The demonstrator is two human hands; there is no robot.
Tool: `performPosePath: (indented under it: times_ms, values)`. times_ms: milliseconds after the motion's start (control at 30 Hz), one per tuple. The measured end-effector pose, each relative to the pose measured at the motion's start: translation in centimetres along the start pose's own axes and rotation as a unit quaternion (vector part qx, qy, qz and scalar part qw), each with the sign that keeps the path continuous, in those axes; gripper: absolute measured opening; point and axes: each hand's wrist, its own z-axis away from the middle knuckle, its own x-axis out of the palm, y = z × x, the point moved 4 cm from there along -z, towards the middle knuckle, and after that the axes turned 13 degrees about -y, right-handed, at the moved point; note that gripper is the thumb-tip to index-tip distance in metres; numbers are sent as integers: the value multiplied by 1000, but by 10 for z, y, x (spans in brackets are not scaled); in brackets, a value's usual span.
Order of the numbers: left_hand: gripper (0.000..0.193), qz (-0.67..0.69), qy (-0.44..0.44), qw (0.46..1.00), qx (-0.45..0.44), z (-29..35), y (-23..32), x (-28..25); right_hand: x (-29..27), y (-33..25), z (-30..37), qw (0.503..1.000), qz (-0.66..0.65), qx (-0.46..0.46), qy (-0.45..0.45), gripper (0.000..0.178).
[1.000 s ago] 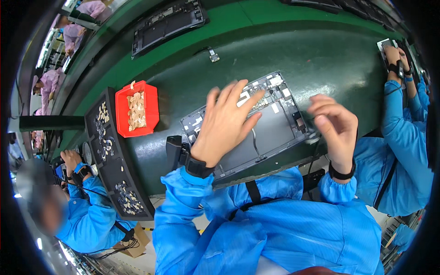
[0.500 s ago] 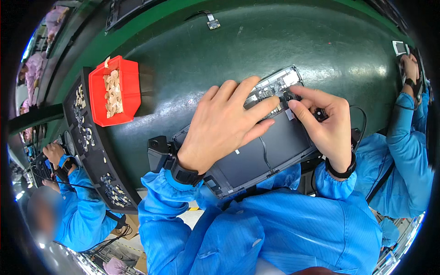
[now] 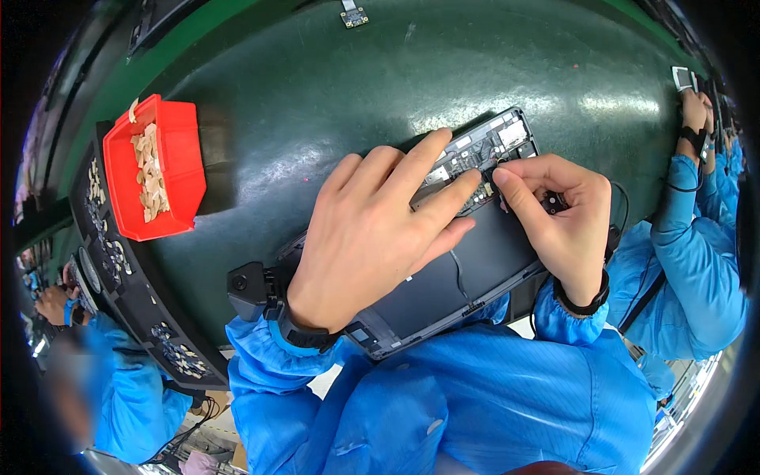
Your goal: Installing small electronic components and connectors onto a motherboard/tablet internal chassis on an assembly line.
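Note:
An opened flat device with a dark casing lies tilted on the near side of the bench. Circuit boards and cables are exposed along its far edge. My left hand spreads its fingers over the casing's left part, the index fingertip touching down by the board. At the board's right end my right hand has thumb and index pressed together. Whatever sits between those fingertips is too small and hidden to name. A thin dark cable runs across the casing toward its near edge.
A red bin of small beige pieces stands at the left. Beside it, a black tray holds scattered small parts. A small circuit module lies at the far edge. Co-workers in blue sleeves sit on both sides.
My right thumb and index have closed together at the board; a pale tab by the thumb no longer shows. The bin and tray appear further left as the view shifts.

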Motion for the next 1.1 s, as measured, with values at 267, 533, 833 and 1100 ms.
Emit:
performPosePath:
  times_ms: [267, 533, 833, 1100]
  values:
    - [42, 10, 2, 1000, -4, 1, -1, 2, 1, -1, 1, 1000, -17, 1, 8, 9]
    - [43, 14, 1, 1000, -7, 1, 0, 1, 1, 0, 1, 1000, -17, 5, 1, 8]
    - [42, 5, 28, 1000, 0, 4, 0, 3, 3, -1, 1, 1000, -5, -4, 5, 7]
    - [40, 10, 37, 999, 5, 5, 0, 2, 4, -4, 1, 1000, 2, -3, 3, 7]
